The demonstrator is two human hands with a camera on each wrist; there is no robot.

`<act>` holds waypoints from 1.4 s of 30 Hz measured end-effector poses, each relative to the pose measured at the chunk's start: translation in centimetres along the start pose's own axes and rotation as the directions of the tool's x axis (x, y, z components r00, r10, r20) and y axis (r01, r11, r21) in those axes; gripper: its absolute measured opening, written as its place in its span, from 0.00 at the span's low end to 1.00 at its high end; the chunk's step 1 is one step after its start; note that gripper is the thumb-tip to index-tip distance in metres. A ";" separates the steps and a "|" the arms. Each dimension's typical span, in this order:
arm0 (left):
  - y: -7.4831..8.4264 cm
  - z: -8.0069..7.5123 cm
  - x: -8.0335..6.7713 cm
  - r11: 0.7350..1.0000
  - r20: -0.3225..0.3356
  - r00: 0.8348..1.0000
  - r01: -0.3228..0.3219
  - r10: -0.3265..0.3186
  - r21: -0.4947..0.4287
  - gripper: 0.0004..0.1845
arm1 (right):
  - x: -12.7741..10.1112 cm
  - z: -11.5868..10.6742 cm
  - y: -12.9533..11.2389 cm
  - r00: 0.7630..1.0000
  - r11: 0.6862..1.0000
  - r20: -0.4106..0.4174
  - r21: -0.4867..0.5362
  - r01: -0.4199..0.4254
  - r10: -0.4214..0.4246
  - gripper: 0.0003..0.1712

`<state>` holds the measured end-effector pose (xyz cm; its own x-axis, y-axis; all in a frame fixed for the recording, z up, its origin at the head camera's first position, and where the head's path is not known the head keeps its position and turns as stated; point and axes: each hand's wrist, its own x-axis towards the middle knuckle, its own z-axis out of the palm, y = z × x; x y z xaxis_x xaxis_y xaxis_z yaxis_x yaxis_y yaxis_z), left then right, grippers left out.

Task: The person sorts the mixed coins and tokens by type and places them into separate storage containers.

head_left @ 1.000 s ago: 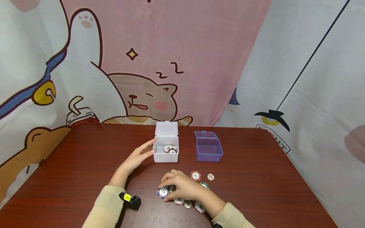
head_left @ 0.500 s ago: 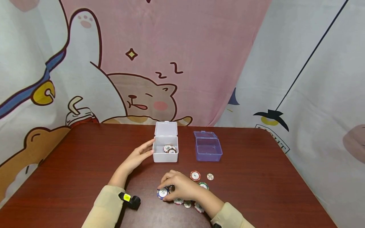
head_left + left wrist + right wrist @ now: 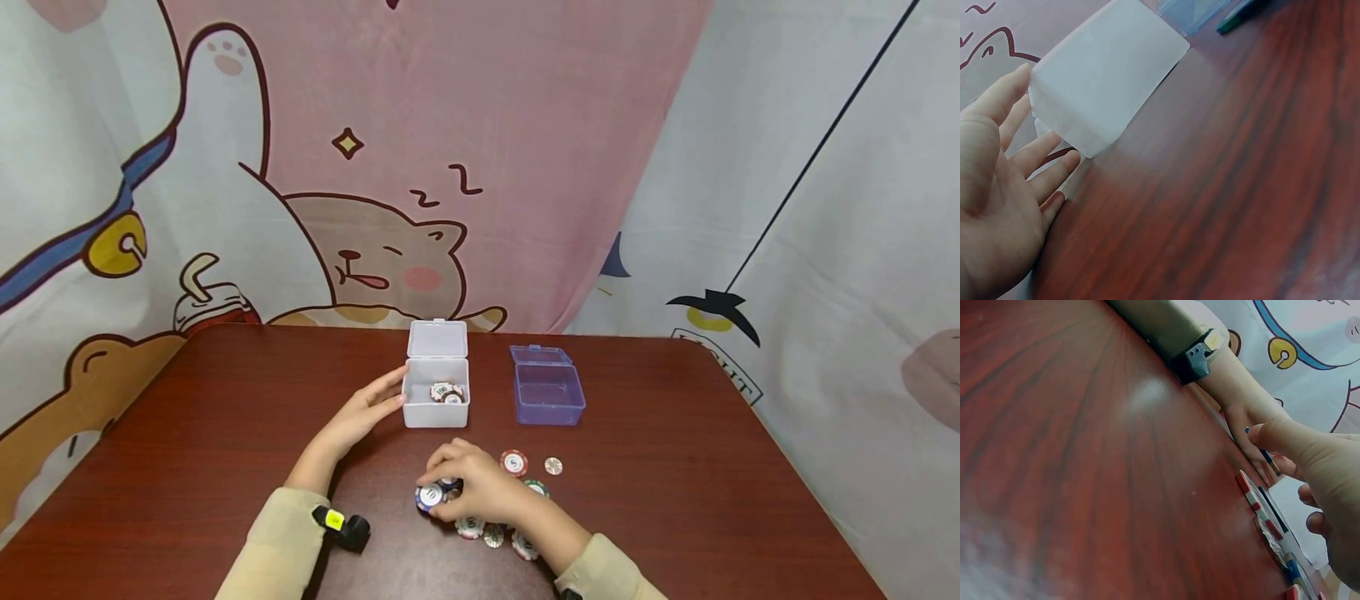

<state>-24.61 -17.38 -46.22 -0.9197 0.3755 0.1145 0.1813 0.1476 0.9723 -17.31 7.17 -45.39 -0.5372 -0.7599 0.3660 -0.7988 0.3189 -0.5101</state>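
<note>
My left hand (image 3: pixel 358 422) rests its straight fingertips against the left side of an open white plastic box (image 3: pixel 437 416). Inside that box lie several poker chips (image 3: pixel 444 391). Over the table, in front of the box, my right hand (image 3: pixel 483 487) pinches a blue poker chip (image 3: pixel 431 497) marked 10 between thumb and fingers; the right wrist view shows this blue chip (image 3: pixel 1264 452) edge-on, off the table. Beneath and beside the right hand are more chips, including a red-and-white chip (image 3: pixel 470 528), partly hidden by the hand. In the left wrist view the white box (image 3: pixel 1107 69) stands beside the fingers.
An open purple translucent box (image 3: pixel 550 414) stands right of the white one. A red chip (image 3: pixel 513 463), a small pale chip (image 3: pixel 553 466) and a green-edged chip (image 3: pixel 536 487) lie on the brown table (image 3: pixel 675 483). A cartoon-printed cloth (image 3: pixel 562 167) hangs behind.
My right hand has shifted slightly up and away with the blue chip, uncovering part of another dark-blue chip behind it. The left hand stays against the white box.
</note>
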 end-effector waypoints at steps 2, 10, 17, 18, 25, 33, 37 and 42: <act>0.0 0.0 0.0 1.000 0.002 1.000 -0.007 0.007 0.002 0.29 | 0.0 -0.2 0.0 1.000 1.000 -0.009 0.008 -0.019 0.019 0.20; -0.1 0.0 0.0 1.000 0.007 1.000 -0.016 0.016 -0.013 0.30 | -0.2 -1.0 0.1 0.993 0.994 -0.052 0.033 -0.102 0.103 0.21; 1.3 0.2 -0.4 1.000 0.011 1.000 -0.006 0.007 -0.017 0.29 | -0.1 -1.9 0.7 0.988 0.994 -0.104 0.014 -0.111 0.111 0.20; 1.7 0.3 -0.5 1.000 0.013 1.000 -0.007 0.007 -0.013 0.29 | -0.1 -2.1 0.8 0.987 0.994 -0.118 0.008 -0.109 0.109 0.20; 3.4 0.6 -1.0 1.000 0.019 1.000 -0.003 0.003 0.009 0.29 | 0.4 -3.2 1.1 0.980 0.994 -0.168 -0.005 -0.112 0.109 0.20; 1.5 0.3 -0.4 1.000 0.008 1.000 -0.028 0.028 -0.010 0.29 | 1.3 -4.3 1.1 0.977 0.995 -0.193 -0.015 -0.100 0.095 0.19; 2.7 0.4 -0.8 1.000 0.018 1.000 -0.020 0.020 -0.005 0.29 | 1.9 -4.8 1.2 0.972 0.997 -0.224 -0.020 -0.079 0.072 0.20; 1.9 0.3 -0.5 1.000 0.020 1.000 -0.020 0.020 -0.003 0.29 | 2.7 -5.3 1.5 0.959 0.998 -0.280 -0.030 -0.064 0.053 0.20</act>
<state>-23.74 -16.98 -44.51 -0.9089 0.3964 0.1295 0.1984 0.1378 0.9704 -21.44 8.56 -41.08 -0.6331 -0.5529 0.5418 -0.7706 0.3835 -0.5091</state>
